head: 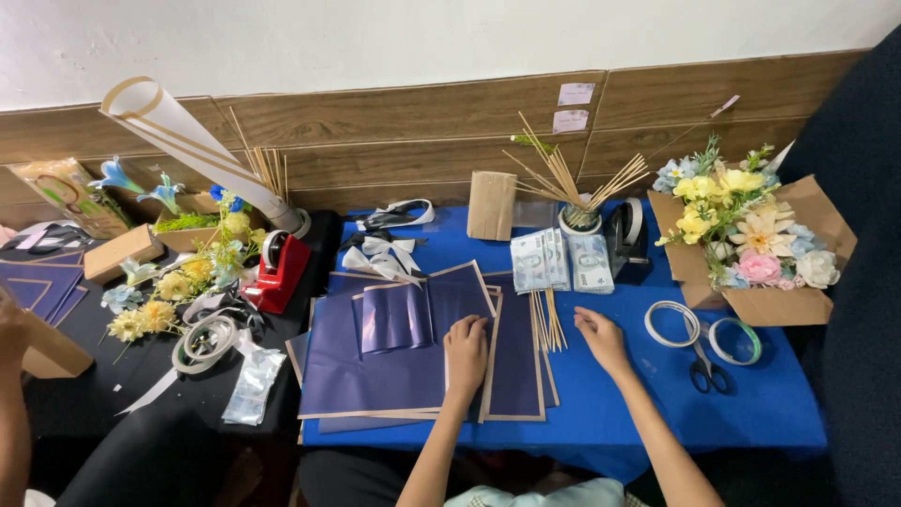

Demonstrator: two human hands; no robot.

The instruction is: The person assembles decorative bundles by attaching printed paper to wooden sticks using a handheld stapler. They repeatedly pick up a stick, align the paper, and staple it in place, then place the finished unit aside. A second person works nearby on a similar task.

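Note:
My left hand (pixel 465 355) rests flat, fingers together, on a stack of dark blue wrapping sheets with tan borders (pixel 394 361) spread over the blue table (pixel 610 413). A smaller folded blue sheet (pixel 396 317) lies on top, just left of that hand. My right hand (pixel 602 338) lies palm down on the blue cloth, fingers slightly apart, holding nothing. Between the hands lies a bundle of thin wooden sticks (pixel 546 321). Just beyond are stacks of banknotes (pixel 560 261).
Tape rolls (pixel 674 324) and black scissors (pixel 708 368) lie to the right, near a cardboard box of artificial flowers (pixel 751 235). A cup of sticks (pixel 577 202), black tape dispenser (pixel 627 237), ribbons (pixel 385 253), red tape dispenser (pixel 280 270), loose yellow flowers (pixel 174 286). Another person's arm (pixel 11 394) at far left.

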